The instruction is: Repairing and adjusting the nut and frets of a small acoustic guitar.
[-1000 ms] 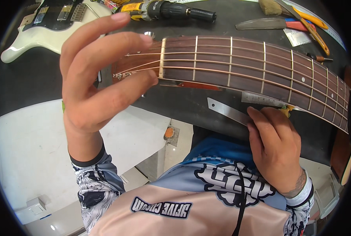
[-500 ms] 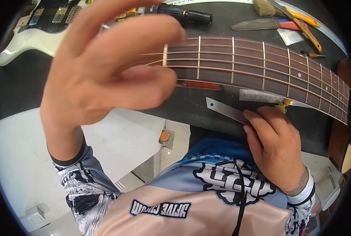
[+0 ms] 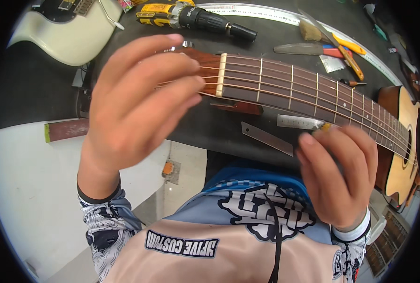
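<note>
An acoustic guitar point(image 3: 398, 184) lies across the workbench, its fretboard point(image 3: 325, 87) stretching from the right toward the middle. Over its headstock point(image 3: 207, 61), left of the pale nut point(image 3: 221, 78), hovers my left hand point(image 3: 134, 99), fingers stretched and slightly curved; it covers most of the headstock and tuners. My right hand point(image 3: 344, 172) is just in front of the neck, thumb and fingers apart, a little blurred, with nothing visible in it. Beside it lie a plain metal strip point(image 3: 266, 138) with a hole and a short steel ruler point(image 3: 292, 121).
A yellow-black power drill point(image 3: 186, 18) lies behind the headstock. A white electric guitar body point(image 3: 68, 35) is at the far left. Toward the back right are a brush point(image 3: 309, 31), a red-handled saw point(image 3: 299, 49), an orange-handled tool point(image 3: 349, 45) and a long curved-looking ruler point(image 3: 266, 12).
My left hand has moved back from the nut toward the headstock, its fingers straighter. My right hand has left the metal strip and opened near the neck. The view has shifted, showing the guitar's body.
</note>
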`<state>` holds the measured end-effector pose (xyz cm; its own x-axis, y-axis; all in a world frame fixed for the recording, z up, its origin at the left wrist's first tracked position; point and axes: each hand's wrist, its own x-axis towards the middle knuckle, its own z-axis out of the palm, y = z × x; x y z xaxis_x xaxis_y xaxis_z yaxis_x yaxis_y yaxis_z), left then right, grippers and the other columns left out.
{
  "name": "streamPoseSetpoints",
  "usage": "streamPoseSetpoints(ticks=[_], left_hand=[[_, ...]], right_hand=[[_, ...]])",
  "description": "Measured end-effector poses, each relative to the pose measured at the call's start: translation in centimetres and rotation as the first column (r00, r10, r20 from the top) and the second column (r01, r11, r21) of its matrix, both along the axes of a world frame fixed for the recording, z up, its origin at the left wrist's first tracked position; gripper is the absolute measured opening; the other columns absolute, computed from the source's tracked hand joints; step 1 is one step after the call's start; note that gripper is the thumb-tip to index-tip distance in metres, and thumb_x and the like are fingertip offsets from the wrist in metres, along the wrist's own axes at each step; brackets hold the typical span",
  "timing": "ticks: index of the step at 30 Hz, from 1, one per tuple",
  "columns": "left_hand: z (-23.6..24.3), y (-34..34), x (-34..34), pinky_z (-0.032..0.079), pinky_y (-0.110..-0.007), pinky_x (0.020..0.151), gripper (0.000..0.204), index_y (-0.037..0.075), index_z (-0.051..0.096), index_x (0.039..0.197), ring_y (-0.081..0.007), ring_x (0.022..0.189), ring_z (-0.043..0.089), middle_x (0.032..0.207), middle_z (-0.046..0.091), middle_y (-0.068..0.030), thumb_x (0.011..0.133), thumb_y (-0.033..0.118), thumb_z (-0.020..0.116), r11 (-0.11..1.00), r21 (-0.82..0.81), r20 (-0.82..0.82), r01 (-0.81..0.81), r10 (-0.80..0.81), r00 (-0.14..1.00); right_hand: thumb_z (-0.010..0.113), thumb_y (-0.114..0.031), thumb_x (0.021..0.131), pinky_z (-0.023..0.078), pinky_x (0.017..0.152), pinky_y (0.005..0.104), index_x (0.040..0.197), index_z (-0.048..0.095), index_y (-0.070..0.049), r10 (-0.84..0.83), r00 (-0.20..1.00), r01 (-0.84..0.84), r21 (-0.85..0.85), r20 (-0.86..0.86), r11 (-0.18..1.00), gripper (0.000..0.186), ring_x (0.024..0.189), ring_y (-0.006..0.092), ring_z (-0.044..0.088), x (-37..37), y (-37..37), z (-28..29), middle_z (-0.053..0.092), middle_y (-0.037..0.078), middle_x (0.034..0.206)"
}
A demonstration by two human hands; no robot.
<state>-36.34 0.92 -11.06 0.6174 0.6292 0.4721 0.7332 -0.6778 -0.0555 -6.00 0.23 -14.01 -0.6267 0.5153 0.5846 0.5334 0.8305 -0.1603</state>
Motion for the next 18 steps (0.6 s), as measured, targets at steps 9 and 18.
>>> streamPoseSetpoints(ticks=[9,18], left_hand=[[-1.7,-0.9,1.9,0.059,-0.041,0.078,0.030,-0.004,0.068,0.094,-0.0364,0.106,0.067,0.104,0.067,-0.0137,0.066,-0.003,0.077,0.994,-0.110,0.008,-0.005,0.005,1.000],[-2.1,-1.1,3.1,0.054,-0.032,0.060,0.027,-0.002,0.063,0.094,-0.0249,0.097,0.065,0.108,0.061,-0.0069,0.069,-0.001,0.074,0.995,-0.065,-0.214,-0.071,0.055,0.975]], right_hand=[[0.072,-0.004,0.071,0.061,0.075,0.0409,0.095,0.072,0.012,0.035,0.984,-0.110,0.439,0.174,0.892,0.029,0.087,0.0316,0.071,-4.8,2.8,-2.3,0.071,0.020,0.100],[0.066,0.003,0.078,0.063,0.076,0.0399,0.090,0.069,0.015,-0.183,0.888,-0.096,0.560,0.421,0.823,0.017,0.083,0.0320,0.072,-5.7,0.8,-2.1,0.069,0.026,0.095]])
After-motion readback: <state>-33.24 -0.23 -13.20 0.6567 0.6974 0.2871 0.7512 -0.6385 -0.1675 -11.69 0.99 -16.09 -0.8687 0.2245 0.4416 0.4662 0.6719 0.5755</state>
